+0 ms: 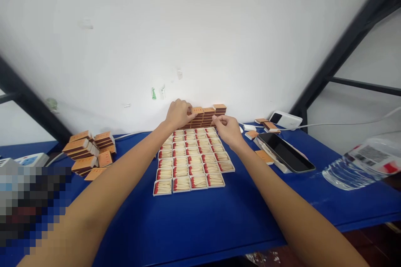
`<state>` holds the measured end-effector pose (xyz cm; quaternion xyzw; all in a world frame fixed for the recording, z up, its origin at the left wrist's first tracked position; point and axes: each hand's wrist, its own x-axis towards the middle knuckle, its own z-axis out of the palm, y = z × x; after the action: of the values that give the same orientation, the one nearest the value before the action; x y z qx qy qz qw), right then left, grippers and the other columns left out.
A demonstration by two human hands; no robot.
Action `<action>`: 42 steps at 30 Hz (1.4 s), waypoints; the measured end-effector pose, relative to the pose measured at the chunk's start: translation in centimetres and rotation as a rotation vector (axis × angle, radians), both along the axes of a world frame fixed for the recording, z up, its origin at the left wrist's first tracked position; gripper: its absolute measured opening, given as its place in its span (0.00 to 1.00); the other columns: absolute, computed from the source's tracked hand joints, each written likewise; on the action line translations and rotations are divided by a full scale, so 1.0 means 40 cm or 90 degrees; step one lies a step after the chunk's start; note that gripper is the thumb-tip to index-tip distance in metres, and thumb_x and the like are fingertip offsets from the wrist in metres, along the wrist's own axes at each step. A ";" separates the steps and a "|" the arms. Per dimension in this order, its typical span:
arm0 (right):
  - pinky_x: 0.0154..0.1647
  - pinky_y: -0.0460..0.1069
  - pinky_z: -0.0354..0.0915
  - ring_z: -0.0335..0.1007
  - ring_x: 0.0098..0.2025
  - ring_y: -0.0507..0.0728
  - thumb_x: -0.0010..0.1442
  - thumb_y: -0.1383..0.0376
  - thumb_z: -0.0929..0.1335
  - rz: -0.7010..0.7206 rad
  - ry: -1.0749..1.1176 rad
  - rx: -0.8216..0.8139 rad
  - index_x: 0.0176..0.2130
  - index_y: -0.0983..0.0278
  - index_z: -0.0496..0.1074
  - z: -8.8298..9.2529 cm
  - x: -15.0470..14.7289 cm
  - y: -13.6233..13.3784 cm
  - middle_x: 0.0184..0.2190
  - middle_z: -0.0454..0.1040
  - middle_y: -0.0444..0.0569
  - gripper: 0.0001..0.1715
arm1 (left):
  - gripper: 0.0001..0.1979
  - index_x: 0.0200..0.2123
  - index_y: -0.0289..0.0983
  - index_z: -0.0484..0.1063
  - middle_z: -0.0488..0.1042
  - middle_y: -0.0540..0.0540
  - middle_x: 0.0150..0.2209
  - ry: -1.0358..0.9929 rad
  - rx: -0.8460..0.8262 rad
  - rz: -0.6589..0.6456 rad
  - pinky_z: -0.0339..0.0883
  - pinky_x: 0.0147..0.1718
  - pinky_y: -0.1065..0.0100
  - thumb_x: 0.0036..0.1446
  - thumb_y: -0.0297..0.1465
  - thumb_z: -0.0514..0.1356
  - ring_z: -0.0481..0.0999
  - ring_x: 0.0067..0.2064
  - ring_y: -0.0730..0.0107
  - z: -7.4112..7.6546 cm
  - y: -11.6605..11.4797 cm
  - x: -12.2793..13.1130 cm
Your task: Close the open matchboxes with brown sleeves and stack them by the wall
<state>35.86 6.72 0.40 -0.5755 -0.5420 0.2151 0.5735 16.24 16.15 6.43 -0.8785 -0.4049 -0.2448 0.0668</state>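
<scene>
My left hand is curled over the left end of a row of stacked orange matchboxes against the wall. Its fingers close around a matchbox there, mostly hidden by the hand. At the front right of the stacks, my right hand has thumb and fingertips drawn together in a pinch; whatever may be between them is hidden. Below both hands lie several rows of open white matchbox trays, filled with red-tipped matches and set side by side on the blue table.
A loose pile of orange matchboxes sits on the left. At right are a black phone, a white device with a cable, scattered matchboxes and a clear plastic bottle. Dark metal frame bars rise at both sides.
</scene>
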 end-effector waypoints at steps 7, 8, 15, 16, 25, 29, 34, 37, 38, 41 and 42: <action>0.25 0.50 0.56 0.61 0.24 0.55 0.60 0.39 0.68 0.002 -0.023 0.002 0.29 0.61 0.75 0.004 -0.002 -0.002 0.22 0.73 0.48 0.29 | 0.16 0.51 0.37 0.78 0.83 0.42 0.42 -0.039 -0.011 0.002 0.62 0.52 0.52 0.63 0.38 0.67 0.73 0.49 0.48 0.001 -0.020 0.013; 0.26 0.50 0.56 0.62 0.24 0.56 0.61 0.39 0.68 0.003 -0.028 0.001 0.28 0.61 0.75 0.004 -0.001 -0.003 0.22 0.72 0.47 0.29 | 0.17 0.52 0.37 0.77 0.83 0.41 0.42 -0.040 -0.013 0.007 0.63 0.52 0.52 0.63 0.38 0.67 0.73 0.49 0.48 0.004 -0.026 0.011; 0.30 0.52 0.54 0.60 0.25 0.56 0.67 0.50 0.67 -0.062 -0.217 0.049 0.24 0.58 0.65 0.005 0.004 -0.018 0.20 0.68 0.45 0.24 | 0.12 0.45 0.39 0.81 0.83 0.41 0.42 -0.001 -0.045 -0.037 0.67 0.48 0.56 0.65 0.37 0.62 0.76 0.46 0.54 0.017 -0.106 -0.160; 0.30 0.52 0.54 0.60 0.25 0.56 0.67 0.51 0.66 -0.067 -0.254 0.057 0.24 0.58 0.64 0.005 0.001 -0.022 0.20 0.67 0.45 0.23 | 0.11 0.43 0.39 0.82 0.83 0.42 0.41 0.016 -0.087 -0.047 0.68 0.45 0.58 0.64 0.38 0.62 0.78 0.43 0.55 0.015 -0.121 -0.209; 0.30 0.53 0.49 0.59 0.24 0.56 0.68 0.54 0.65 -0.020 -0.412 0.053 0.27 0.58 0.65 -0.006 -0.060 -0.053 0.20 0.69 0.45 0.20 | 0.18 0.42 0.42 0.82 0.83 0.41 0.46 0.065 -0.239 0.002 0.71 0.50 0.56 0.53 0.46 0.68 0.79 0.50 0.49 -0.088 -0.218 -0.485; 0.29 0.52 0.51 0.59 0.24 0.55 0.67 0.52 0.66 0.010 -0.364 0.033 0.26 0.59 0.66 -0.012 -0.072 -0.052 0.20 0.67 0.45 0.22 | 0.15 0.40 0.41 0.81 0.83 0.41 0.43 0.014 -0.203 -0.005 0.71 0.46 0.56 0.56 0.44 0.67 0.79 0.48 0.51 -0.121 -0.225 -0.488; 0.23 0.49 0.60 0.65 0.25 0.54 0.64 0.43 0.69 0.100 0.032 -0.027 0.39 0.60 0.71 -0.005 -0.162 -0.096 0.26 0.69 0.43 0.23 | 0.12 0.43 0.39 0.77 0.82 0.44 0.42 -0.085 -0.096 -0.035 0.72 0.44 0.57 0.60 0.40 0.66 0.80 0.43 0.56 -0.114 -0.284 -0.451; 0.19 0.47 0.60 0.66 0.27 0.54 0.62 0.42 0.71 0.278 0.109 -0.117 0.41 0.59 0.72 -0.002 -0.265 -0.166 0.28 0.69 0.43 0.24 | 0.10 0.42 0.38 0.76 0.81 0.44 0.39 -0.134 -0.019 -0.104 0.72 0.43 0.58 0.61 0.37 0.66 0.79 0.41 0.59 -0.108 -0.328 -0.400; 0.18 0.47 0.60 0.65 0.26 0.53 0.63 0.41 0.71 0.347 0.111 -0.143 0.40 0.59 0.72 -0.002 -0.296 -0.189 0.28 0.69 0.43 0.25 | 0.09 0.42 0.38 0.76 0.81 0.44 0.38 -0.143 0.008 -0.122 0.72 0.43 0.57 0.61 0.36 0.66 0.78 0.40 0.59 -0.108 -0.339 -0.384; 0.18 0.46 0.60 0.61 0.22 0.50 0.63 0.40 0.70 0.387 0.127 -0.145 0.39 0.60 0.73 -0.003 -0.344 -0.230 0.28 0.69 0.42 0.27 | 0.08 0.42 0.38 0.76 0.81 0.44 0.36 -0.155 0.061 -0.141 0.71 0.42 0.57 0.62 0.34 0.66 0.77 0.38 0.59 -0.113 -0.358 -0.350; 0.18 0.46 0.59 0.59 0.20 0.49 0.63 0.40 0.71 0.379 0.130 -0.147 0.37 0.61 0.73 -0.003 -0.345 -0.232 0.27 0.68 0.41 0.27 | 0.09 0.43 0.38 0.77 0.81 0.44 0.37 -0.155 0.062 -0.140 0.71 0.42 0.57 0.63 0.35 0.66 0.77 0.38 0.59 -0.116 -0.360 -0.345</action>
<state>22.06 -2.58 0.28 -0.4281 -0.5982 0.4898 0.4680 2.43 1.75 1.80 -0.8771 -0.2988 -0.3746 0.0324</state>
